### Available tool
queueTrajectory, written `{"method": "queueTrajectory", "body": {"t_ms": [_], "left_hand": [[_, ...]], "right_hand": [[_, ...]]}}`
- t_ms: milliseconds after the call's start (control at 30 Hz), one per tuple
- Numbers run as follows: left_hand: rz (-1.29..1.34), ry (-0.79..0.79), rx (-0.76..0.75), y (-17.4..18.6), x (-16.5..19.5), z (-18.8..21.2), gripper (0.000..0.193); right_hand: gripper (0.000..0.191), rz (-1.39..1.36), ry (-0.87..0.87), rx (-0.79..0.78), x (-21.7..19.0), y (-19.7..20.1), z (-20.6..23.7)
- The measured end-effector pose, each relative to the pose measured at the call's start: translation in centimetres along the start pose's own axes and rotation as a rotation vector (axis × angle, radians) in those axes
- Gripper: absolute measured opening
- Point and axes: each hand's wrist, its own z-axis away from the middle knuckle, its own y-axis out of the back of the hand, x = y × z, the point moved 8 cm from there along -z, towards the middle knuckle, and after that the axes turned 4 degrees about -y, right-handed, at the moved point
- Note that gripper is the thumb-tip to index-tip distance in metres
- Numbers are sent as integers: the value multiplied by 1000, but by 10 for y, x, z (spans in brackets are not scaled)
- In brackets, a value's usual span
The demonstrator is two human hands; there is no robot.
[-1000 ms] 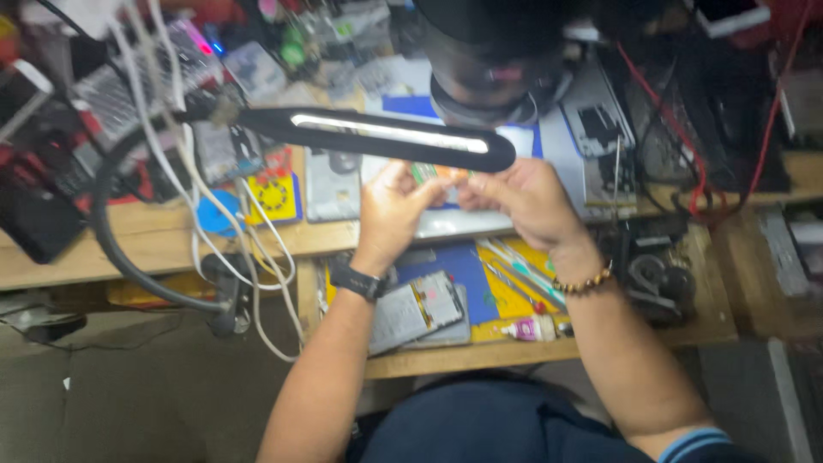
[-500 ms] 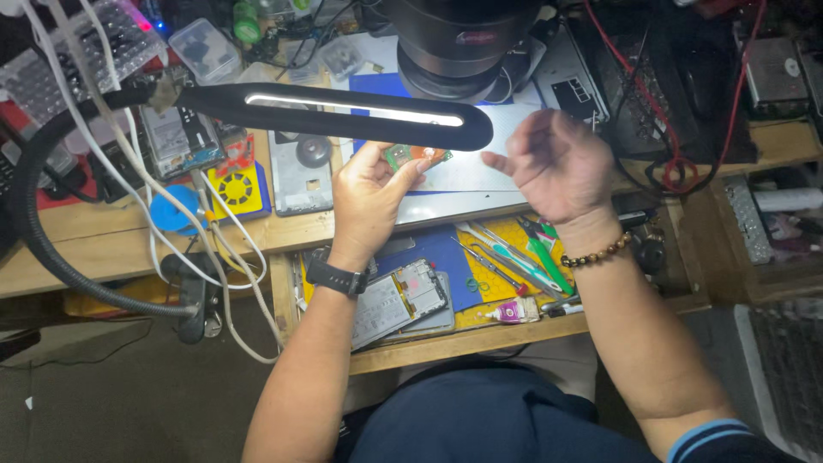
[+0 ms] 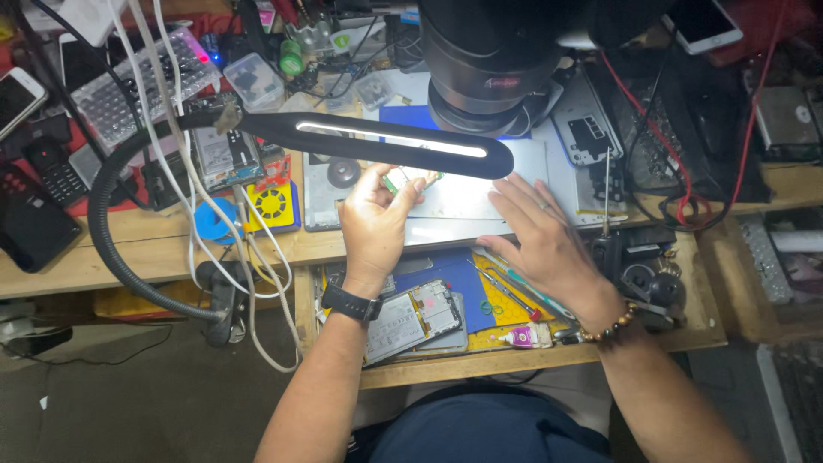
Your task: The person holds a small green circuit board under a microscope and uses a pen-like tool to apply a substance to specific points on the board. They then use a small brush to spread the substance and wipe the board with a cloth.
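My left hand [image 3: 375, 225] holds a small green circuit board [image 3: 403, 181] between thumb and fingers, just below the long black lamp bar [image 3: 390, 146]. My right hand [image 3: 542, 244] lies flat with fingers spread, palm down, partly over the silver metal work plate [image 3: 463, 199] and partly over the pull-out drawer [image 3: 677, 339]. It holds nothing. A black watch sits on my left wrist, a bead bracelet on my right.
A microscope head [image 3: 493, 64] hangs over the plate. The drawer holds opened phones [image 3: 416, 317], tweezers and screwdrivers [image 3: 514, 287] and a small glue bottle [image 3: 525, 339]. White cables [image 3: 184, 180], phones [image 3: 17, 94] and parts boxes crowd the left bench. A soldering iron [image 3: 605, 193] stands at right.
My right hand has let go of the small board, dropped away from it and spread flat on the bench. My left hand keeps the board under the lamp.
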Motion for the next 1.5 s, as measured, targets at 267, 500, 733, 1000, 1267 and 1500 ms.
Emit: {"method": "queueTrajectory", "body": {"t_ms": [267,500,733,1000,1267,1500], "left_hand": [[67,-9,-122,-22,-23,-4,24],[216,40,-177,-24,-19,-6,27],[171,49,-144,-12,-21,-6,27],[212,129,-109,-11,-30,-7,20],[89,122,-84,-10,-30,-8,20],[-104,31,-116,-23,-24,-2,27]], "right_hand": [[49,-116,40,96,13,15,9],[7,-204,-94,213,6,44,66],[25,-255,-265,62,4,18,130],[25,-228,-292,95,2,8,141],[22,-150,-217,30,-2,12,131],[15,-65,-400,195,36,37,120]]}}
